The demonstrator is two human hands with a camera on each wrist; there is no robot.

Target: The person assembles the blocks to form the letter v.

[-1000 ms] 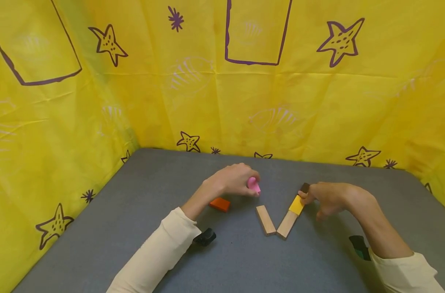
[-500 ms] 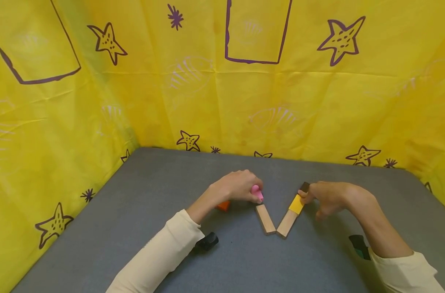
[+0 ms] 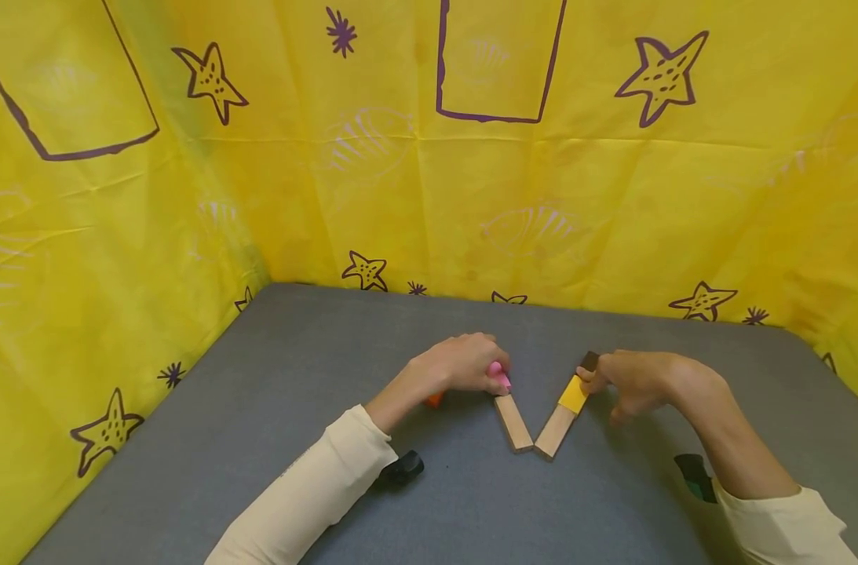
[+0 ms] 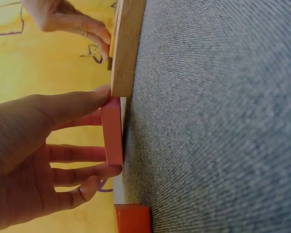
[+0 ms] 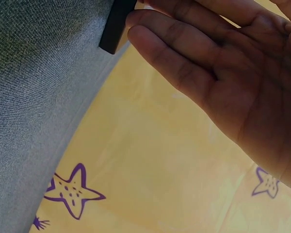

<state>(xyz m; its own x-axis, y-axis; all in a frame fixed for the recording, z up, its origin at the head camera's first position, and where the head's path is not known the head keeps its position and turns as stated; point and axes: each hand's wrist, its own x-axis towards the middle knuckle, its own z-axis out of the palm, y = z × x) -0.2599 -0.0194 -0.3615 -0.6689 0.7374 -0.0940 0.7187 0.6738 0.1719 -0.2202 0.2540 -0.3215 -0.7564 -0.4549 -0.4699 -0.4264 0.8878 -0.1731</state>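
Observation:
My left hand (image 3: pixel 464 362) pinches a pink block (image 3: pixel 500 378) between thumb and fingers. In the left wrist view the pink block (image 4: pixel 113 131) is low at the grey surface, its end against or very near a plain wooden block (image 4: pixel 124 53). That wooden block (image 3: pixel 514 424) forms a V with a second wooden block (image 3: pixel 553 431). A yellow block (image 3: pixel 573 395) and a dark block (image 3: pixel 589 361) continue the right arm of the V. My right hand (image 3: pixel 637 383) touches this end with its fingertips; in the right wrist view its extended fingers (image 5: pixel 155 48) reach the dark block (image 5: pixel 116 29).
An orange block (image 3: pixel 434 399) lies partly hidden behind my left wrist; it also shows in the left wrist view (image 4: pixel 133 218). Dark wrist devices show by the left sleeve (image 3: pixel 403 468) and right sleeve (image 3: pixel 695 477). Yellow patterned cloth (image 3: pixel 414 173) walls the grey table (image 3: pixel 471 510).
My left hand has moved right and slightly nearer, bringing the pink block to the far end of the left wooden block. The orange block became more covered. The right hand stays put.

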